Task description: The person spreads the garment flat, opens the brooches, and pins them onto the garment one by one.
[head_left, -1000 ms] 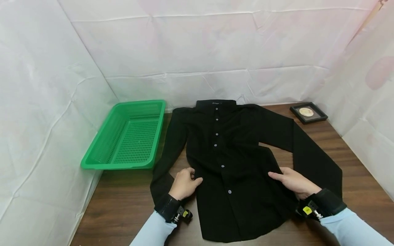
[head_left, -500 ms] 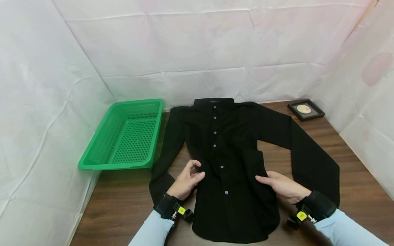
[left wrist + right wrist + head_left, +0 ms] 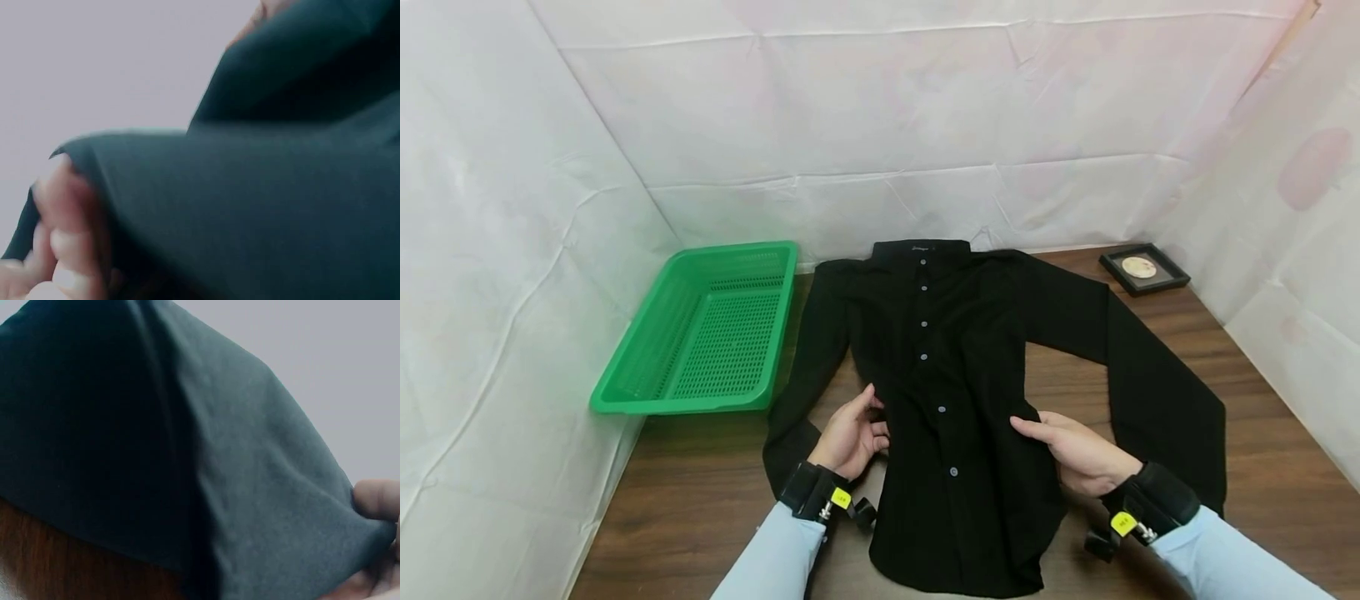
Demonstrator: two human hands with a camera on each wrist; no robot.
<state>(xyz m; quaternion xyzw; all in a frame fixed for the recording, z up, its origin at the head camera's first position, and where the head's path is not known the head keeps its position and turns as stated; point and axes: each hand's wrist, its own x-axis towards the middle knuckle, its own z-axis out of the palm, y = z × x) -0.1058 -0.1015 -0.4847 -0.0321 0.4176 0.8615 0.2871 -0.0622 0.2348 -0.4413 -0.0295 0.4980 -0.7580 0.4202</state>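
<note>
A black long-sleeved button-up shirt (image 3: 977, 375) lies front up on the wooden table, collar at the back. My right hand (image 3: 1082, 450) pinches its right side edge, thumb on top and fingers underneath. In the right wrist view, the raised cloth (image 3: 269, 475) runs to a point between thumb and fingers. My left hand (image 3: 853, 437) is at the opposite side edge with its fingers curled in at the cloth. In the left wrist view, blurred fingers (image 3: 69, 219) hold the edge of the dark fabric (image 3: 237, 206). The right side of the shirt body bunches in soft folds.
A green perforated plastic basket (image 3: 722, 350) stands at the left, close to the left sleeve. A small black frame with a round pale disc (image 3: 1142, 268) lies at the back right corner. White sheets (image 3: 880, 108) enclose the wooden table (image 3: 700, 508) on three sides.
My right hand has moved left, drawing the shirt's right side inward, so the lower body looks narrower. My left hand has rolled from back-up to thumb-up at the left edge.
</note>
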